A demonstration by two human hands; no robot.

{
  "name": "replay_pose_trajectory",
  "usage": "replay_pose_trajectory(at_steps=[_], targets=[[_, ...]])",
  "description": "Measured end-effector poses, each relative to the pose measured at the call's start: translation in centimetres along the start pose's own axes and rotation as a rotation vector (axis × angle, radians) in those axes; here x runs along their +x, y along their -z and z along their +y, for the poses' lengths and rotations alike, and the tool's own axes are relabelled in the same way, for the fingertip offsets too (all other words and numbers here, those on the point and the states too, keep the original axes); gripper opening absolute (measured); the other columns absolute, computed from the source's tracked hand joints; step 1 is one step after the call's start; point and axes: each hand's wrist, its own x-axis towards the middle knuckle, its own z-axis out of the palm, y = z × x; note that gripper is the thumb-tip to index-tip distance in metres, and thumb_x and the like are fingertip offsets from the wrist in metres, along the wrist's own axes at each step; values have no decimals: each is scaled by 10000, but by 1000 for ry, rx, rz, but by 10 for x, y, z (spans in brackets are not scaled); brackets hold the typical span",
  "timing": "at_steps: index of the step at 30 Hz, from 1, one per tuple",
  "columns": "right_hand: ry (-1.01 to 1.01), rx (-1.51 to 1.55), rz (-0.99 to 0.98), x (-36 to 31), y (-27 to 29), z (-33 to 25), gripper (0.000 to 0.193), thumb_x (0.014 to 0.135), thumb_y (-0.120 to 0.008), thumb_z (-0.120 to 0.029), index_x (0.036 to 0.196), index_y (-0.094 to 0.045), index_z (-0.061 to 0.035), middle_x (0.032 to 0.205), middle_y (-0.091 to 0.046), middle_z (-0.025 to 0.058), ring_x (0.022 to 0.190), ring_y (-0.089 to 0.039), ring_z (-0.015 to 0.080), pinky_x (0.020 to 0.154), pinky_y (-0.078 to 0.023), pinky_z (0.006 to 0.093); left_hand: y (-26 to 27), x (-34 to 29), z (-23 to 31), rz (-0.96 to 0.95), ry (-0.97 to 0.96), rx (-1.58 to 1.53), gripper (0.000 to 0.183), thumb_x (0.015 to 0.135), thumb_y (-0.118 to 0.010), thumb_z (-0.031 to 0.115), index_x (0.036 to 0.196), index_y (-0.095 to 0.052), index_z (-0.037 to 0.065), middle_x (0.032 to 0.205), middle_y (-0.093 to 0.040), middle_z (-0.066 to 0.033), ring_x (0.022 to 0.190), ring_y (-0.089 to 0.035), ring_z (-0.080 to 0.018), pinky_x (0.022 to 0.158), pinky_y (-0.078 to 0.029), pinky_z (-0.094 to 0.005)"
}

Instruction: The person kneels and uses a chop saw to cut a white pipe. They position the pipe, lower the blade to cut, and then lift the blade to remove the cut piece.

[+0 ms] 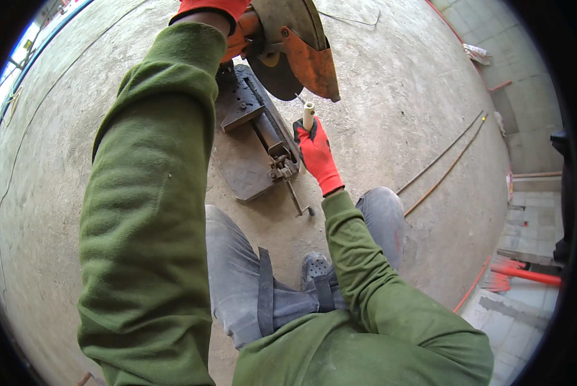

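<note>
My left hand [214, 8], in a red glove, reaches to the top edge beside the orange body of a cut-off saw [304, 61]. Its fingers are out of the picture, so its grip cannot be made out. The saw's dark disc [277, 78] shows below the orange guard, over the right side of the metal base [250, 167]. In its red and black glove, my right hand [317, 151] is closed around a cream cylindrical piece [309, 116] with a small hole in its side. The piece points up toward the disc, and a thin metal tip shows just beyond it.
A clamp screw with a crank [295, 193] sticks out of the base toward my feet. Two thin rods [442, 157] lie on the concrete floor at right. A red-handled broom or rake [526, 273] lies by the pale tiles. A cable [41, 100] runs along the left.
</note>
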Motion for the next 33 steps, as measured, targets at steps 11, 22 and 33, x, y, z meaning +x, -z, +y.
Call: replay_pose_trajectory(at_steps=[11,22,33], targets=[[-8,12,-10,11,-22,14,158,1034,-616,-203,1040,-550,-59,859,-563,30,778,-507,151,721,-464,334,9,4,-11,31,-9,33,508,1011,-505,415,810,-777,36,938,-741,-158,939,-700,-322,877,-547,-451],[-5,18,-19,16,-19,21,185,1031,-617,-216,1075,-554,-48,898,-589,87,816,-533,224,773,-477,372,3,1,-8,55,-21,9,487,995,-533,409,785,-770,40,894,-736,-154,905,-701,-328,854,-549,-451],[-12,37,41,17,-30,31,242,1015,-627,-219,1132,-544,-23,940,-635,179,823,-573,325,799,-498,434,4,2,-9,58,-23,19,483,998,-529,405,794,-776,44,898,-737,-156,914,-701,-328,853,-552,-453]])
